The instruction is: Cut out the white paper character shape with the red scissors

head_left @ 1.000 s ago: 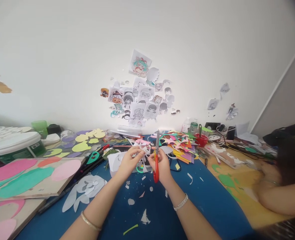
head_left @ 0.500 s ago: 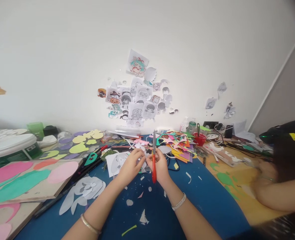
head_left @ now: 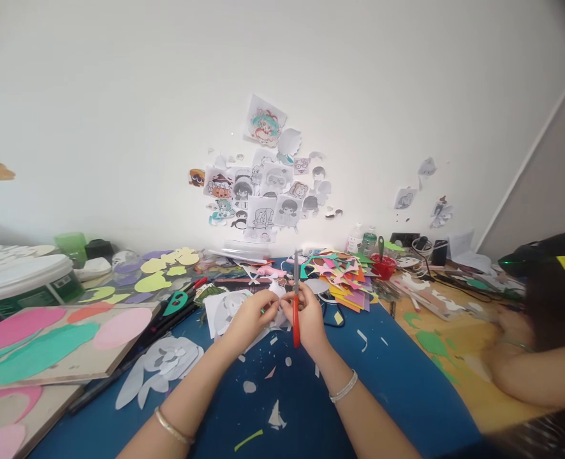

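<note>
A pair of red-handled scissors (head_left: 296, 322) stands upright in my right hand (head_left: 310, 317), blades pointing away toward the wall. That hand's thumb and index finger also come together near the left fingertips. My left hand (head_left: 255, 313) is closed in a pinch close beside it; a small bit of white paper seems to be between the fingertips, too small to make out surely. White paper with a grey printed drawing (head_left: 220, 310) lies behind and left of my left hand. Several white paper scraps (head_left: 277, 415) are scattered on the blue mat (head_left: 359, 408) below my wrists.
Coloured paper sheets (head_left: 347, 274) are heaped behind my right hand, near a red cup (head_left: 383, 266). Left are cut white shapes (head_left: 161, 366), a board with felt-like pieces (head_left: 105, 347) and a white-lidded tub (head_left: 24, 277). A co-worker's arm (head_left: 535, 373) rests at the right.
My fingertips have drawn closer together, and the left hand has turned slightly. The scissors stay upright in my right hand. The whole view has shifted a little.
</note>
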The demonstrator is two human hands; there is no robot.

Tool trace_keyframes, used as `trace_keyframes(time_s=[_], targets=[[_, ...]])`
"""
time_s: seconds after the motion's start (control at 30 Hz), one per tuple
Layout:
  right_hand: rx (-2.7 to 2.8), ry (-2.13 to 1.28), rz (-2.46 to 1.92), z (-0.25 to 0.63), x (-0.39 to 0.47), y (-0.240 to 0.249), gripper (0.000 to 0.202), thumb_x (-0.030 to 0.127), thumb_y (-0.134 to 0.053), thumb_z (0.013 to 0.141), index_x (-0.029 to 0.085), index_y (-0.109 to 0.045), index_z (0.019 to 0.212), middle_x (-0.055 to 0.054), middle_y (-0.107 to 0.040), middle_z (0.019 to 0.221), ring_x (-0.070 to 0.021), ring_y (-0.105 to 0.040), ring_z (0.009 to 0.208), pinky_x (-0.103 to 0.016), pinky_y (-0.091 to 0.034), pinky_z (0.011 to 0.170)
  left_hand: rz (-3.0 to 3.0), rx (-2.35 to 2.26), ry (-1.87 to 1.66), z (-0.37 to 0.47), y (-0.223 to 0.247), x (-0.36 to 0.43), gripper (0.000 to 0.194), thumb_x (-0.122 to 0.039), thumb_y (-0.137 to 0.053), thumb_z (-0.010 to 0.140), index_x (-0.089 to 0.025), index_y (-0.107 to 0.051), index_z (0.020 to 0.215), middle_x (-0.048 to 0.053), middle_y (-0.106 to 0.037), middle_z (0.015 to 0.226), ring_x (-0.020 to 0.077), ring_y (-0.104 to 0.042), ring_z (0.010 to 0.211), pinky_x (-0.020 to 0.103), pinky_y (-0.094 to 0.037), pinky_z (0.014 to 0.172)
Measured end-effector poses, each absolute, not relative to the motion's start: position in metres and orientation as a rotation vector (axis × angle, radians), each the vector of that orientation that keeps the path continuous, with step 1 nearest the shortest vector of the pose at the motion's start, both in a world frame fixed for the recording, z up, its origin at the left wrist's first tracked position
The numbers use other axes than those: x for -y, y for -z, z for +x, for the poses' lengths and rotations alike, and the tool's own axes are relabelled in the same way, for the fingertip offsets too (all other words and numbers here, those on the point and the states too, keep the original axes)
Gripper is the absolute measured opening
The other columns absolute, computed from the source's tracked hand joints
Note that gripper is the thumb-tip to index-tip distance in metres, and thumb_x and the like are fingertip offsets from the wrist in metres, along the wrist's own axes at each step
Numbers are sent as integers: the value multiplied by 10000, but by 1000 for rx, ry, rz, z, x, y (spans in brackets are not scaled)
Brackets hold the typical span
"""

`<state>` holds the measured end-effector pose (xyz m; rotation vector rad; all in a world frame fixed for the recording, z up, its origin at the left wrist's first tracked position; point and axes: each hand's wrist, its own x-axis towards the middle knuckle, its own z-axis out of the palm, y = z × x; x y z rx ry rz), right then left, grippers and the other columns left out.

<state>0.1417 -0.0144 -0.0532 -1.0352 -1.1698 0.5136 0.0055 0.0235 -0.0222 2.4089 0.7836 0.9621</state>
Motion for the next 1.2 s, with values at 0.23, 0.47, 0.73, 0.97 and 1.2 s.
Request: trace_keyframes(time_s=[0.23, 0.47, 0.73, 0.97, 1.2], targets=[[1131, -505, -904, 143, 19, 47, 372, 219, -653, 713, 191, -529, 1063, -20, -659, 763, -151, -598, 630, -275, -496, 596, 2413, -765, -863, 4, 21, -21, 206, -247, -383, 820, -189, -536, 695, -3, -534, 665, 146, -487, 614, 239, -361, 573], [1135, -455, -961, 141, 24, 46, 368, 208, -654, 692, 206, -544, 1043, -2, -621, 747, -142, -565, 619, -269, -494, 577, 2374, -788, -867, 4, 18, -19, 207, -257, -379, 818, -186, -536, 704, -6, -530, 648, 146, -473, 605, 236, -344, 548], [1125, -430, -988, 144, 21, 49, 382, 189, -629, 689, 214, -531, 1057, 9, -580, 718, -157, -567, 657, -277, -482, 591, 2352, -760, -863, 5, 20, -19, 182, -254, -391, 815, -190, -503, 686, -23, -478, 627, 130, -422, 581, 228, -323, 528], [1086, -367, -971, 144, 22, 45, 388, 176, -618, 698, 214, -521, 1071, 19, -572, 704, -154, -565, 650, -298, -473, 624, 2306, -708, -819, 6, 21, -19, 233, -306, -384, 834, -180, -551, 731, 3, -540, 680, 135, -484, 595, 223, -383, 540], [1040, -363, -960, 145, 19, 46, 393, 214, -622, 693, 210, -507, 1069, 22, -562, 694, -154, -558, 645, -314, -476, 642, 2211, -647, -840, 8, 24, -20, 214, -286, -404, 821, -183, -557, 712, -1, -539, 655, 131, -484, 594, 218, -395, 532]])
